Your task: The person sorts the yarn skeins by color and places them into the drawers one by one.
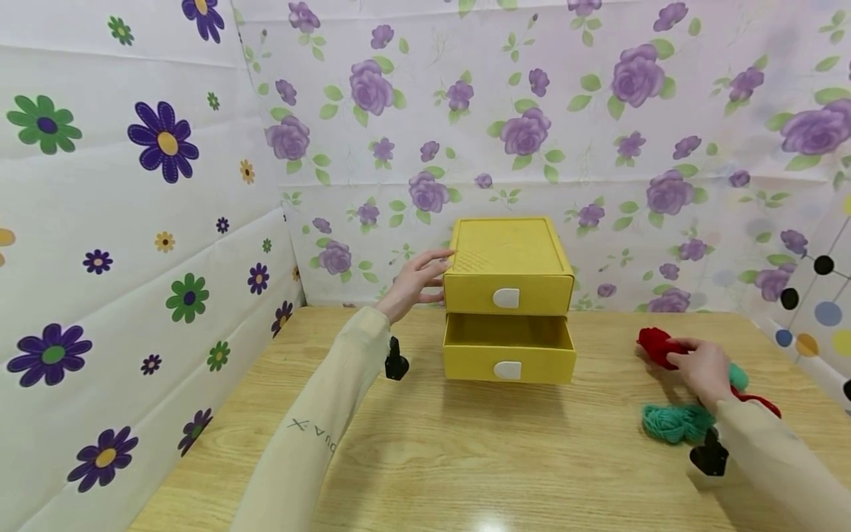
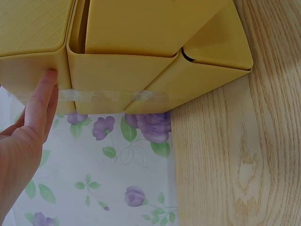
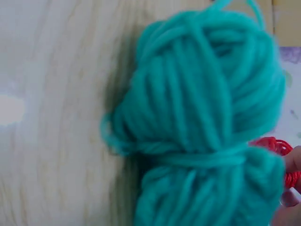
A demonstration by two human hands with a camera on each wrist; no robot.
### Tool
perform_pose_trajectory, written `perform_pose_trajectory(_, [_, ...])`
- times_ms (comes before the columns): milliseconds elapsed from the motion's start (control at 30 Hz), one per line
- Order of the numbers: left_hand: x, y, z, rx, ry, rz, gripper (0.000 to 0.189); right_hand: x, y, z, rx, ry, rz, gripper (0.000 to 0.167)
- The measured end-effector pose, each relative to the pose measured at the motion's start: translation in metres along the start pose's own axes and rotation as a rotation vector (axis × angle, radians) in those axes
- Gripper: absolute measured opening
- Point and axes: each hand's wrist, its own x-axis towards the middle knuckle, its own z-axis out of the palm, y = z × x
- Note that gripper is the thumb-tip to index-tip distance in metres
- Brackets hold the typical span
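A yellow two-drawer box [image 1: 508, 247] stands toward the back of the table, its lower drawer [image 1: 508, 362] pulled out and its upper drawer [image 1: 475, 295] closed. My left hand [image 1: 417, 282] rests with extended fingers against the box's left side; in the left wrist view a fingertip presses the yellow side wall [image 2: 33, 70]. On the right, my right hand [image 1: 706, 369] pinches a bundle of red yarn [image 1: 657, 347] between thumb and fingers. Just in front of that hand lies a green skein of yarn [image 1: 674, 423], tied round its middle, which fills much of the right wrist view [image 3: 197, 94].
A lighter green bit [image 1: 738, 377] and a red strand [image 1: 758, 403] show beyond the right wrist. Flowered cloth walls [image 1: 399, 148] rise behind and to the left of the wooden table [image 1: 505, 458]. A black wrist mount [image 1: 396, 362] hangs at each sleeve.
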Motion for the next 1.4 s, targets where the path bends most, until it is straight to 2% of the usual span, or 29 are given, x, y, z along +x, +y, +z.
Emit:
perform_pose_trajectory(300, [-0.001,-0.001,0.0,0.001,0.003,-0.006,0.038,-0.003,-0.014,-0.003,0.049,-0.034,-0.06,0.045])
perform_pose_trajectory(533, [-0.002,0.0,0.001,0.011,0.018,-0.003,0.036,-0.007,-0.032,-0.007,0.029,-0.078,-0.129,0.047])
perform_pose_trajectory(800, [-0.003,0.001,0.001,0.016,0.02,-0.002,0.036,-0.012,-0.054,-0.016,0.082,-0.162,-0.159,0.052])
perform_pose_trajectory(1000, [-0.001,0.0,0.001,0.014,0.012,-0.002,0.038,-0.012,-0.058,-0.028,0.092,-0.252,-0.23,0.052])
perform_pose_trajectory(1167, [0.0,-0.001,0.001,0.016,0.008,-0.004,0.038,-0.012,-0.062,-0.038,0.077,-0.292,-0.241,0.055])
perform_pose_trajectory(1400, [0.0,0.0,0.0,0.017,0.012,-0.002,0.039,-0.013,-0.07,-0.048,0.069,-0.327,-0.327,0.043])
